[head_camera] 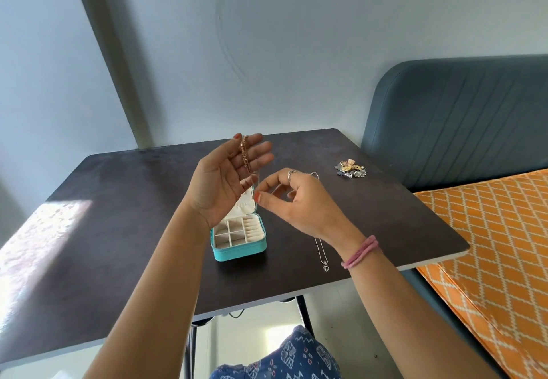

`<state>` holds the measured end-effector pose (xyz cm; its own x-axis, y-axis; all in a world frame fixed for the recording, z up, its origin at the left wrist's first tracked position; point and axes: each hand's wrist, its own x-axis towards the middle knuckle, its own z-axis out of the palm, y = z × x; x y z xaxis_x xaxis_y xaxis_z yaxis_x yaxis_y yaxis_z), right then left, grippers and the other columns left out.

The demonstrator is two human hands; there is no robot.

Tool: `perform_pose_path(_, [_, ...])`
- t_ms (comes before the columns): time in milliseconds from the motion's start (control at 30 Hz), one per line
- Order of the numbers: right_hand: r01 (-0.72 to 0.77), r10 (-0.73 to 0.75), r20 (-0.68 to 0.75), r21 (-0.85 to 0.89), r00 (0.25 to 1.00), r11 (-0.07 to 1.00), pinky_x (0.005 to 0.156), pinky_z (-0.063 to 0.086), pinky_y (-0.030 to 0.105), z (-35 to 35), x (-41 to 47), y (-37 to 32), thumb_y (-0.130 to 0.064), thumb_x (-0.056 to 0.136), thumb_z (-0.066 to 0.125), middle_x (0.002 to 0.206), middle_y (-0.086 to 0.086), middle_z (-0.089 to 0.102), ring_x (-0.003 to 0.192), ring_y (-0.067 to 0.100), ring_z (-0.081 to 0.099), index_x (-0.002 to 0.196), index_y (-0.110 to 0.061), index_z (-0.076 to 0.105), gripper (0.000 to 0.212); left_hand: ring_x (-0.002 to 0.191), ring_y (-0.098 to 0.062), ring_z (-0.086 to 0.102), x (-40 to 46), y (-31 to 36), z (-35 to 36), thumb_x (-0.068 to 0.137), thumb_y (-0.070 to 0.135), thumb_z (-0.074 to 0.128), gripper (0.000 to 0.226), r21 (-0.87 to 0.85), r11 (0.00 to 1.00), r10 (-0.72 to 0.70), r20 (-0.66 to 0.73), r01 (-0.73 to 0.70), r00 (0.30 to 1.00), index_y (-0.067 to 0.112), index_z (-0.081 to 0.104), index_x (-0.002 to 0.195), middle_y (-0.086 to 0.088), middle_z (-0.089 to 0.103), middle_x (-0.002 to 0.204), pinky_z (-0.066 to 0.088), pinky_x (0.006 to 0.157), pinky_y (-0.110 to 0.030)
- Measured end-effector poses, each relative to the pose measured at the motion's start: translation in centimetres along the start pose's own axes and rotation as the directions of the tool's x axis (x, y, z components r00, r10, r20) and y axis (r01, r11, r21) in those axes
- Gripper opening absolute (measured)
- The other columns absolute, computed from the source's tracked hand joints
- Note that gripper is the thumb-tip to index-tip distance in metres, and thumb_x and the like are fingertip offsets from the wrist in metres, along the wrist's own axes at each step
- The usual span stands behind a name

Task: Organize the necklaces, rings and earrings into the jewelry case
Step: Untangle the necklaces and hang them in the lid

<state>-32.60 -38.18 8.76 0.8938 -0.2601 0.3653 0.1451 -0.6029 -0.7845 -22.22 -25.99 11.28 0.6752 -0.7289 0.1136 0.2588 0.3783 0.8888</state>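
Necklace step under way, above the open jewelry case (239, 237).
Left hand (226, 177) fingers hold a copper necklace (245, 153); right hand (292, 201) fingers pinch its thin chain; next, lower it in.

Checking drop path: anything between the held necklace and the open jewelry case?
Nothing visible. The rose-gold necklace hangs from the left hand directly above the open teal jewelry case; its compartments show empty. The right hand sits beside the path, not in it.
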Motion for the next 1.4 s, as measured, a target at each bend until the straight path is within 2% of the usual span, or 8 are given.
perform_pose_path(167, [0.054,-0.056,-0.038,-0.056,0.998,0.997,0.066,0.042,0.006,-1.6,0.9,-0.8,-0.023,0.084,0.073,0.080,-0.011,0.071,0.074,0.001,0.063,0.088,-0.021,0.074,0.004,0.078,-0.013,0.065,-0.1,-0.1,0.7,0.100,0.027,0.045,0.028,0.241,0.971,0.011,-0.056,0.002,0.998,0.012,0.069,0.101,-0.001,0.071,0.085,0.046,0.078,-0.028])
perform_pose_path(333, [0.045,-0.046,-0.026,-0.002,0.999,0.999,0.080,0.057,0.030,-2.5,1.6,-0.9,-0.018,0.083,0.073,0.084,-0.001,0.074,0.080,0.016,0.069,0.089,-0.020,0.074,0.006,0.058,-0.008,0.054,-0.2,0.2,1.5,0.101,0.029,0.043,0.035,0.447,0.894,-0.008,-0.035,0.023,0.999,0.010,0.066,0.085,0.003,0.064,0.065,0.045,0.063,-0.018])
perform_pose_path(433, [0.049,-0.048,-0.044,0.026,0.998,0.998,0.081,0.057,0.030,-3.0,1.8,-1.1,-0.016,0.084,0.073,0.083,0.000,0.074,0.080,0.015,0.070,0.091,-0.017,0.074,0.007,0.054,-0.009,0.047,-0.2,0.3,1.6,0.101,0.032,0.042,0.037,0.510,0.859,-0.035,-0.028,0.045,0.999,0.008,0.061,0.080,0.001,0.059,0.060,0.041,0.061,-0.020])
perform_pose_path(767, [0.046,-0.046,0.012,0.009,0.999,0.999,0.077,0.057,0.032,-3.3,1.7,-1.4,-0.023,0.082,0.075,0.081,-0.002,0.074,0.078,0.022,0.068,0.089,-0.020,0.076,0.008,0.068,-0.009,0.062,-0.2,0.2,1.2,0.096,0.022,0.051,0.020,0.125,0.989,-0.069,-0.102,0.082,0.992,0.010,0.068,0.095,0.000,0.069,0.078,0.050,0.063,-0.019])
perform_pose_path(933, [0.127,-0.120,0.053,-0.153,0.991,0.980,0.061,0.044,0.009,-3.1,1.2,-1.8,-0.022,0.083,0.074,0.069,-0.013,0.066,0.062,0.002,0.058,0.087,-0.019,0.075,0.005,0.083,-0.010,0.070,-0.4,0.5,1.3,0.094,0.017,0.051,0.020,-0.098,0.992,-0.083,-0.070,0.076,0.994,0.010,0.067,0.105,-0.001,0.074,0.094,0.055,0.076,-0.025])
perform_pose_path(1033, [0.187,-0.184,0.029,-0.176,0.982,0.967,0.066,0.048,0.011,-2.9,1.2,-2.0,-0.019,0.084,0.073,0.080,-0.017,0.068,0.072,0.003,0.063,0.090,-0.018,0.075,0.007,0.091,-0.018,0.068,-0.5,0.3,1.2,0.094,0.018,0.052,0.022,0.002,0.998,-0.062,-0.056,0.063,0.996,0.009,0.067,0.107,-0.004,0.073,0.094,0.053,0.084,-0.030])
perform_pose_path(1167, [0.238,-0.258,-0.064,-0.224,0.964,0.945,0.070,0.053,0.020,-3.1,1.4,-2.1,-0.020,0.084,0.072,0.086,-0.010,0.072,0.074,0.006,0.065,0.093,-0.020,0.075,0.009,0.069,-0.011,0.063,-0.6,0.2,1.5,0.097,0.022,0.050,0.023,0.152,0.987,-0.041,-0.079,0.053,0.996,0.011,0.071,0.095,0.000,0.070,0.076,0.051,0.063,-0.021])
perform_pose_path(1400, [0.227,-0.243,-0.068,-0.193,0.968,0.955,0.070,0.051,0.012,-3.1,1.1,-2.1,-0.017,0.084,0.073,0.082,-0.010,0.071,0.075,0.003,0.064,0.090,-0.017,0.076,0.007,0.055,-0.008,0.051,-0.7,0.3,2.4,0.100,0.027,0.048,0.031,0.361,0.931,-0.022,-0.097,0.055,0.995,0.010,0.065,0.080,0.001,0.061,0.064,0.046,0.055,-0.016])
